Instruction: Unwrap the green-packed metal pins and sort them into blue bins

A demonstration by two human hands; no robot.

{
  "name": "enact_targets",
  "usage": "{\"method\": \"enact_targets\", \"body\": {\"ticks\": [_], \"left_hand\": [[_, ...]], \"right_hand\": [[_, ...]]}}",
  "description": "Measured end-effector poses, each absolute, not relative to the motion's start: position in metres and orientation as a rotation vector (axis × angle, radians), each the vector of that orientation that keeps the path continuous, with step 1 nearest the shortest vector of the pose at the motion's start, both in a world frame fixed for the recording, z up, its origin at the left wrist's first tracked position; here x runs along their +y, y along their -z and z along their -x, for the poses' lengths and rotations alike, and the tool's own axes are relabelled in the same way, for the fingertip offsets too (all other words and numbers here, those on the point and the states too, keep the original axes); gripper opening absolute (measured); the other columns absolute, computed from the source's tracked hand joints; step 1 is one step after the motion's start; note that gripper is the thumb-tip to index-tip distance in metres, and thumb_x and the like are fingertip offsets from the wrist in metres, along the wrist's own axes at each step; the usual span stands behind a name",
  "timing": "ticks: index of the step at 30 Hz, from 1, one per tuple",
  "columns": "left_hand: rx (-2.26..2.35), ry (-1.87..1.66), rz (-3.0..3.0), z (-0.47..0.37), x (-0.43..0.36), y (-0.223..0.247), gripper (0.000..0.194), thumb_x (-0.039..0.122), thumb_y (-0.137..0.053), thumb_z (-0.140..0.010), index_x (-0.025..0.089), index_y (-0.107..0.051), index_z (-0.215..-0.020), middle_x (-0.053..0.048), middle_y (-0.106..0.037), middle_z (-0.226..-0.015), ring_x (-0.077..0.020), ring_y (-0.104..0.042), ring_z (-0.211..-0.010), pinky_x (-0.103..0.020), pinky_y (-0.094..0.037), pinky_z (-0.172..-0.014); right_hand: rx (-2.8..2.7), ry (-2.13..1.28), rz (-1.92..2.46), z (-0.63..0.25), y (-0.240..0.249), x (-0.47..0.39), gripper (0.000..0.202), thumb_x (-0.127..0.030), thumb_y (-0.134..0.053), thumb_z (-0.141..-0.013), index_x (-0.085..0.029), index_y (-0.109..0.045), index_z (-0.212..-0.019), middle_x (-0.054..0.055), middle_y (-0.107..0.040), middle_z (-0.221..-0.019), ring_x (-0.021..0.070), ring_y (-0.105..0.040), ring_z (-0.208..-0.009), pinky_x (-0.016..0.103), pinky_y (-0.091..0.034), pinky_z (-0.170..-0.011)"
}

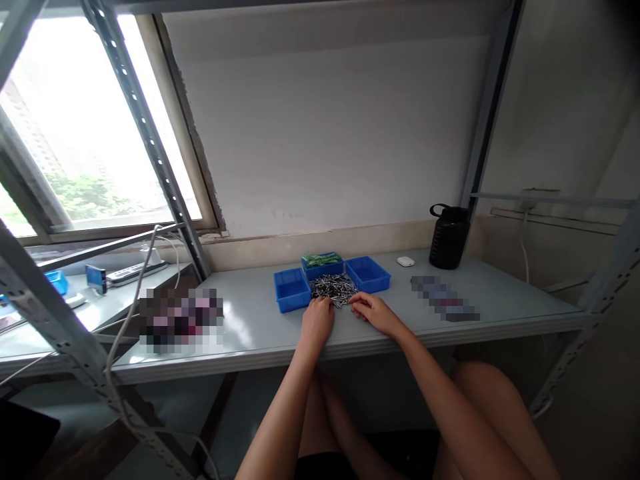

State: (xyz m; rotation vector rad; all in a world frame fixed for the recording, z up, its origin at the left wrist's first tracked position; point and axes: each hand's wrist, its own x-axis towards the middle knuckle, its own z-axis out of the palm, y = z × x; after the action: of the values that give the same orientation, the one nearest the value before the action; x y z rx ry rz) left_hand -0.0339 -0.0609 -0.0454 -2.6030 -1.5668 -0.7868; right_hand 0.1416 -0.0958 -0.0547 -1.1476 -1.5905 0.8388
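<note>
A pile of small metal pieces, silver and dark (334, 287), lies on the grey table between blue trays. At its near left edge is my left hand (319, 319), back up, with its fingertips curled down and hidden. My right hand (373, 312) is at the near right edge of the pile, its fingers bent and partly spread, holding nothing that I can see. A blue tray (292, 291) stands left of the pile and another blue tray (368, 274) stands right of it. Behind the pile, a third blue tray (323, 272) holds green items.
A black bottle (449, 239) and a small white case (405, 261) stand at the back right. Pixelated items lie on the table at left (181, 320) and right (444, 298). A white cable (123, 333) hangs by the left frame post.
</note>
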Motion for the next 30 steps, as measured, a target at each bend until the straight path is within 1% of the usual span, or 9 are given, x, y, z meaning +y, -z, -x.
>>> {"method": "enact_targets", "body": {"ticks": [3,9,12,14,19,30], "left_hand": [[-1.581,0.81,2.61,0.0346,-0.0614,0.0454,0.02,0.015,-0.04,-0.085,0.018,-0.059,-0.089,-0.01,-0.063,-0.097,-0.0227,-0.055,-0.094,-0.029,-0.041,-0.074],[-1.538,0.911,2.618,0.0354,-0.0622,0.0472,0.025,0.014,-0.039,-0.086,0.016,-0.055,-0.105,-0.01,-0.061,-0.104,-0.022,-0.054,-0.1,-0.029,-0.041,-0.08],[-1.496,0.964,2.613,0.0357,-0.0619,0.0467,0.028,0.015,-0.036,-0.089,0.016,-0.054,-0.109,-0.01,-0.059,-0.106,-0.0218,-0.054,-0.1,-0.029,-0.041,-0.081],[-1.459,0.987,2.633,0.0362,-0.0617,0.0463,0.028,0.016,-0.035,-0.089,0.016,-0.056,-0.108,-0.01,-0.059,-0.104,-0.0215,-0.054,-0.097,-0.029,-0.042,-0.08],[-1.389,0.949,2.732,0.0372,-0.0622,0.046,0.029,0.016,-0.034,-0.09,0.019,-0.061,-0.098,-0.008,-0.058,-0.095,-0.0193,-0.056,-0.09,-0.027,-0.042,-0.077],[-1.302,1.027,2.79,0.0371,-0.0654,0.0413,0.026,0.016,-0.033,-0.09,0.019,-0.058,-0.095,-0.007,-0.059,-0.095,-0.0186,-0.057,-0.088,-0.028,-0.043,-0.076]], "right_hand": [[-1.582,-0.832,1.15,-0.1407,0.0539,-0.0973,0.019,-0.029,-0.048,-0.079,-0.017,-0.058,-0.09,0.002,-0.061,-0.077,0.0141,-0.057,-0.069,0.026,-0.042,-0.064],[-1.574,-0.832,1.14,-0.1402,0.0545,-0.0977,0.02,-0.03,-0.048,-0.079,-0.017,-0.058,-0.091,0.002,-0.061,-0.078,0.0142,-0.056,-0.069,0.027,-0.042,-0.064],[-1.584,-0.836,1.121,-0.1403,0.055,-0.0975,0.019,-0.03,-0.048,-0.078,-0.018,-0.058,-0.09,0.002,-0.061,-0.08,0.0143,-0.056,-0.071,0.027,-0.043,-0.064],[-1.587,-0.837,1.121,-0.1403,0.0553,-0.0973,0.02,-0.03,-0.048,-0.078,-0.018,-0.058,-0.09,0.002,-0.061,-0.081,0.0144,-0.056,-0.071,0.027,-0.043,-0.065],[-1.591,-0.844,1.127,-0.1402,0.0561,-0.0959,0.021,-0.03,-0.049,-0.078,-0.017,-0.059,-0.092,0.002,-0.061,-0.079,0.0145,-0.056,-0.07,0.027,-0.043,-0.065],[-1.6,-0.838,1.12,-0.1391,0.0538,-0.0974,0.019,-0.029,-0.048,-0.08,-0.017,-0.059,-0.091,0.002,-0.061,-0.08,0.0146,-0.057,-0.072,0.028,-0.044,-0.068]]}}
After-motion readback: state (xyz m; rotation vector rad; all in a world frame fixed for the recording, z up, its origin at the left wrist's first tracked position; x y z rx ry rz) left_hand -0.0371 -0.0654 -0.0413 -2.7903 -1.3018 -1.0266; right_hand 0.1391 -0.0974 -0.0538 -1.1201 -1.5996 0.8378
